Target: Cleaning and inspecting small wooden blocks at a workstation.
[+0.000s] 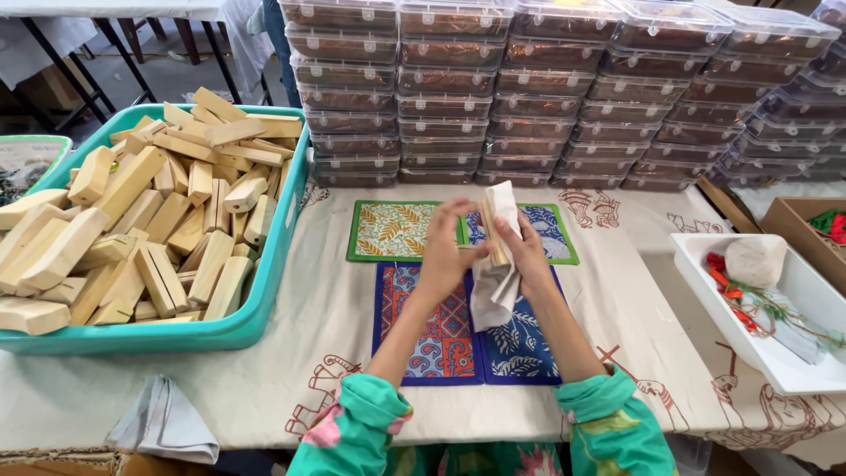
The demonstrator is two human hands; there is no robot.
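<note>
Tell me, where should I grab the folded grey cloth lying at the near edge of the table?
Pinch the folded grey cloth at its peaked top fold, coming down from above. It lies flat on the printed tablecloth in front of the teal plastic tub, with nothing resting on it. Its lower edge hangs near the table's rim, so lifting straight up probably works better than dragging it.

Both hands, left (443, 256) and right (527, 254), grip wooden piece (493, 234) wrapped in white cloth (495, 286).
</note>
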